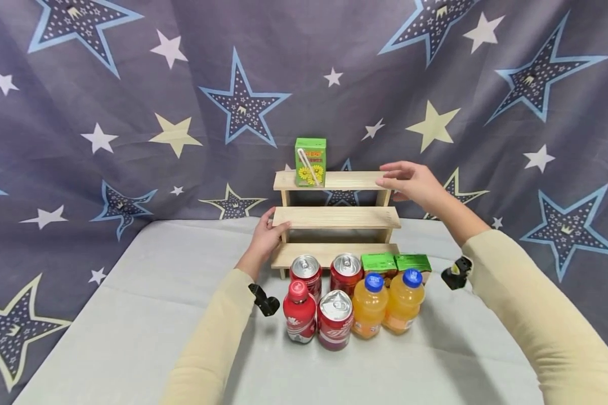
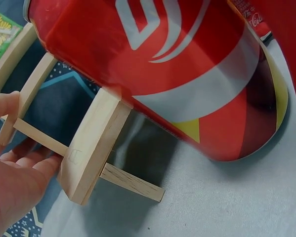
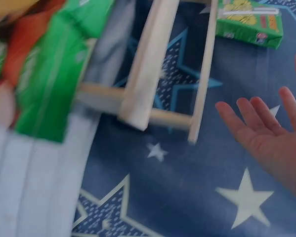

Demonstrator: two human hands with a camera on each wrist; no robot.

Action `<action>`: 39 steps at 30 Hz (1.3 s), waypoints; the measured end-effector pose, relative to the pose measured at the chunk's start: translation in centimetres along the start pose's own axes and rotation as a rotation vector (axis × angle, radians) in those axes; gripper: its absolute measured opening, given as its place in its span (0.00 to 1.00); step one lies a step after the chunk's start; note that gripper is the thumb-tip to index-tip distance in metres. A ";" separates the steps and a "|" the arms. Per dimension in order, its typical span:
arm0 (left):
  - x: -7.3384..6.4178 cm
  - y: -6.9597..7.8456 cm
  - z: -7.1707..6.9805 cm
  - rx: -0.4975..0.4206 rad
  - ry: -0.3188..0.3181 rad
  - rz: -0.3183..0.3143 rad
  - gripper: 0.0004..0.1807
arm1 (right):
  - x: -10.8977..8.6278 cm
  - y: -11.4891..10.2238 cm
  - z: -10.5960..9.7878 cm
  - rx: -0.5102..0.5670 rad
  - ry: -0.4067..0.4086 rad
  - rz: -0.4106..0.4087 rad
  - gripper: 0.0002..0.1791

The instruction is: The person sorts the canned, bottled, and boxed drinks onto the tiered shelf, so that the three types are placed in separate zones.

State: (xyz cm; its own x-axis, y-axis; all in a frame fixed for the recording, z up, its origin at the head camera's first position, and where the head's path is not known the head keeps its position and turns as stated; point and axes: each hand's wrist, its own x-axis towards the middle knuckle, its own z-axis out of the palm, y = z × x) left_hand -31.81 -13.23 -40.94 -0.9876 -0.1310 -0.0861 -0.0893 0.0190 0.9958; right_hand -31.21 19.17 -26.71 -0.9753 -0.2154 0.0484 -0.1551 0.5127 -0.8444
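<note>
Three-tier pale wooden shelf (image 1: 334, 217) stands upright on the white-topped table (image 1: 106, 326); my left hand (image 1: 264, 239) grips its left end at the middle tier. In front of it come a red plastic bottle (image 1: 300, 323) and three red metal cans (image 1: 335, 332); a green upright carton with a white straw (image 1: 315, 160) stands left of centre on its top tier; two green boxes (image 1: 378, 262) and two blue-capped orange bottles (image 1: 370, 308) stand before its right end. Beside its top tier's right end, my right hand (image 1: 416, 183) is released, fingers loosely extended.

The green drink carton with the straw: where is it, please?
In the head view, the green drink carton stands left of centre on the top wooden shelf, left of the right hand.
</note>
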 end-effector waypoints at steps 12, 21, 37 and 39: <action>0.1 0.0 0.0 -0.025 -0.014 -0.015 0.40 | -5.1 5.6 -2.1 -0.096 -0.097 -0.003 0.32; 0.2 -0.2 -0.1 -0.033 -0.012 -0.011 0.40 | -8.1 9.8 -2.2 -0.104 -0.122 -0.016 0.32; -0.3 0.1 -0.1 -0.035 -0.019 0.001 0.40 | -11.0 14.2 -0.4 -0.053 -0.141 0.023 0.34; -0.4 0.2 -0.1 -0.036 -0.018 0.002 0.40 | -11.0 14.3 -0.1 -0.034 -0.137 0.026 0.35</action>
State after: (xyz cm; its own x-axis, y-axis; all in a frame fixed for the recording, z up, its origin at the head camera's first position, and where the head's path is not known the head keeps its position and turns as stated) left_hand -31.41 -13.27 -40.66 -0.9900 -0.1130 -0.0843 -0.0829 -0.0170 0.9964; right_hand -22.72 28.97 -39.27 -0.9487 -0.3123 -0.0484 -0.1379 0.5469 -0.8257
